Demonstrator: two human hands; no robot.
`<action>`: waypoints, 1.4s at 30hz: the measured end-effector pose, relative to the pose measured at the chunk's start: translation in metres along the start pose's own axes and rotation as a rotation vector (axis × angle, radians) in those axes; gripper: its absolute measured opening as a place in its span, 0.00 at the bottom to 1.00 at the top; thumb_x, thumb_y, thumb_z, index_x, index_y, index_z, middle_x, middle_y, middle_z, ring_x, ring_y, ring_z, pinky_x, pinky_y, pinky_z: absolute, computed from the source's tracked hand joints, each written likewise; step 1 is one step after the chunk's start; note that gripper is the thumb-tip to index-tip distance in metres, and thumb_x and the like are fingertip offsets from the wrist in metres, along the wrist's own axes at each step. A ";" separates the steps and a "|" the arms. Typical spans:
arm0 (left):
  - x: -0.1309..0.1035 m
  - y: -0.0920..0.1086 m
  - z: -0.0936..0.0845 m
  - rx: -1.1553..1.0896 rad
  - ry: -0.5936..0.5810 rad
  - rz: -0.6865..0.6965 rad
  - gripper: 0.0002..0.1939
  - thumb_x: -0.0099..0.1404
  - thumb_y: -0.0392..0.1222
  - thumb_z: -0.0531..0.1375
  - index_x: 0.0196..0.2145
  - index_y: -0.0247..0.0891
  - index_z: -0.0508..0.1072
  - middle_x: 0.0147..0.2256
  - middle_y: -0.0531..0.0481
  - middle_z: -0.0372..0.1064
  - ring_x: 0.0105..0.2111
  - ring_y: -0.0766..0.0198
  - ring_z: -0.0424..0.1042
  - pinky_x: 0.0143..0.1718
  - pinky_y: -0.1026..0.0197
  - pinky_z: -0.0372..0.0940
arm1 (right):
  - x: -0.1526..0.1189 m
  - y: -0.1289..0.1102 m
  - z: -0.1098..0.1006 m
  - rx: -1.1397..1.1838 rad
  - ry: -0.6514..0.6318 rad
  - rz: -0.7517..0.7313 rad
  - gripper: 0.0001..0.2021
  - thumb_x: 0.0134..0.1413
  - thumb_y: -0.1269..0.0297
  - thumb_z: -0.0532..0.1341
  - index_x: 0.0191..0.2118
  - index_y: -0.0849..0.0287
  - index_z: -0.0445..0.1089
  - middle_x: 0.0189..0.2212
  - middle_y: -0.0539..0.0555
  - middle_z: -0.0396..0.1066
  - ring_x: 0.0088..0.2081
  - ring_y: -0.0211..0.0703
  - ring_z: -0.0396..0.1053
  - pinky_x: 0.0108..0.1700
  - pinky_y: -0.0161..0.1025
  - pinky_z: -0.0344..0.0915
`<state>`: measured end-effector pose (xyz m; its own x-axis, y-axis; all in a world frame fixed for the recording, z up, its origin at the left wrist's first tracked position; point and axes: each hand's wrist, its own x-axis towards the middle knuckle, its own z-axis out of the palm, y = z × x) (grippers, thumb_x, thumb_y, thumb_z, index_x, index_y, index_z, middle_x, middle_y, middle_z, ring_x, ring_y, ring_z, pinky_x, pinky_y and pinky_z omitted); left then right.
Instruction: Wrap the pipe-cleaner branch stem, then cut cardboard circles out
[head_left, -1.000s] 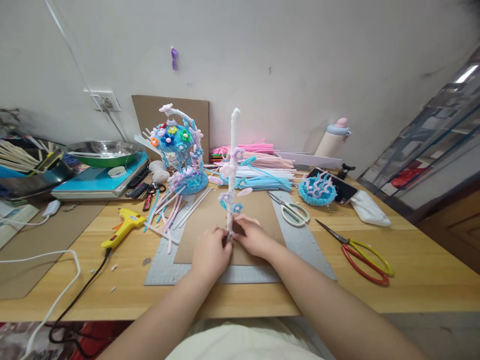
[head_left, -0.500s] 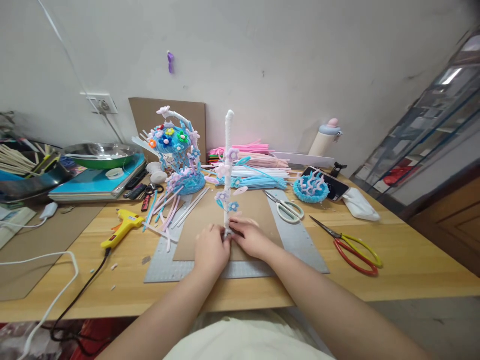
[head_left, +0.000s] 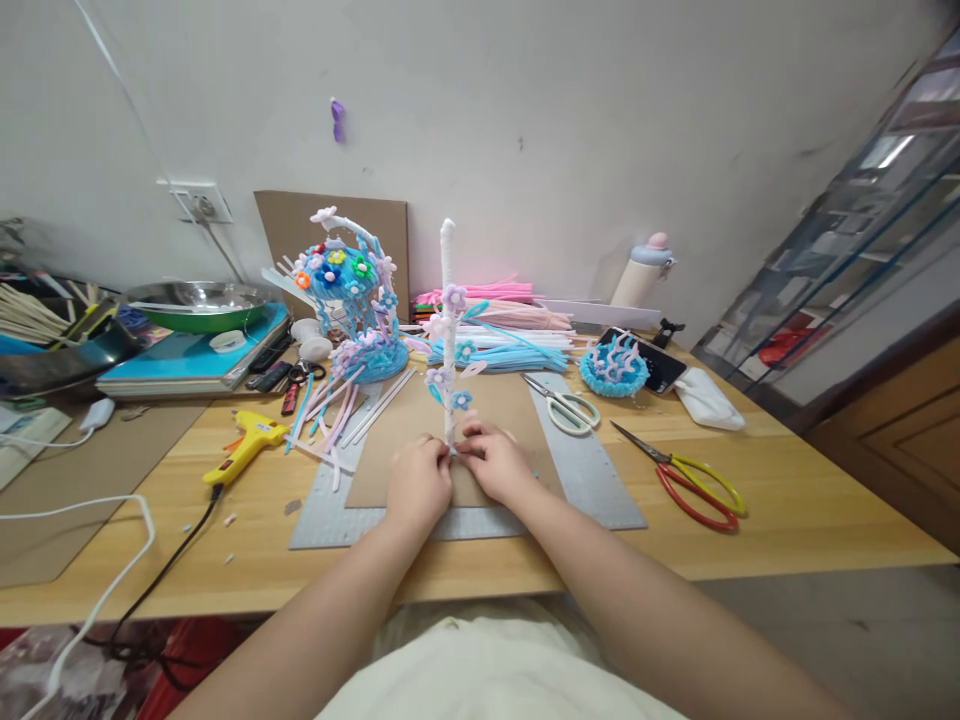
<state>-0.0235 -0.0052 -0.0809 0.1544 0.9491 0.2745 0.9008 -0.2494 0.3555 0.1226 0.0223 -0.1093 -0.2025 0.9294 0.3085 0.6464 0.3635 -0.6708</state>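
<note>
Two bare hands hold the foot of an upright white flowered stem at the middle of the surface (head_left: 787, 510).
Taking the foot of the stem (head_left: 448, 260) as the clock's centre, the left hand (head_left: 420, 480) lies at eight o'clock and the right hand (head_left: 495, 460) at three; each grip is nearly closed, fingertips pinched on the foot, though fingers hide whether it touches the cardboard (head_left: 390, 420) beneath. A yellow glue gun (head_left: 251, 445) lies at nine o'clock, a blue flowered ornament (head_left: 341, 280) stands at eleven, fuzzy wires (head_left: 510, 358) lie at one, and red-and-yellow scissors (head_left: 694, 490) just past three.
</note>
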 end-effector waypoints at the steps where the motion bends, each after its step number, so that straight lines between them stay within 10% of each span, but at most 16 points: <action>1: 0.000 0.000 -0.001 0.000 -0.001 0.009 0.08 0.60 0.35 0.52 0.28 0.39 0.71 0.32 0.48 0.69 0.35 0.61 0.67 0.36 0.61 0.57 | 0.000 -0.001 -0.001 -0.003 -0.003 -0.007 0.07 0.48 0.67 0.62 0.34 0.50 0.76 0.42 0.50 0.70 0.43 0.43 0.66 0.48 0.41 0.60; 42: -0.003 -0.007 -0.014 0.005 -0.078 0.115 0.08 0.64 0.39 0.51 0.33 0.41 0.70 0.34 0.50 0.68 0.36 0.61 0.67 0.35 0.60 0.55 | -0.023 -0.001 -0.038 -0.013 -0.206 -0.133 0.12 0.51 0.72 0.59 0.41 0.53 0.74 0.45 0.53 0.70 0.46 0.43 0.66 0.49 0.40 0.59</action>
<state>-0.0362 -0.0094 -0.0715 0.2874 0.9267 0.2424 0.8776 -0.3561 0.3209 0.1546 -0.0021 -0.0907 -0.4313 0.8672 0.2489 0.6128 0.4841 -0.6246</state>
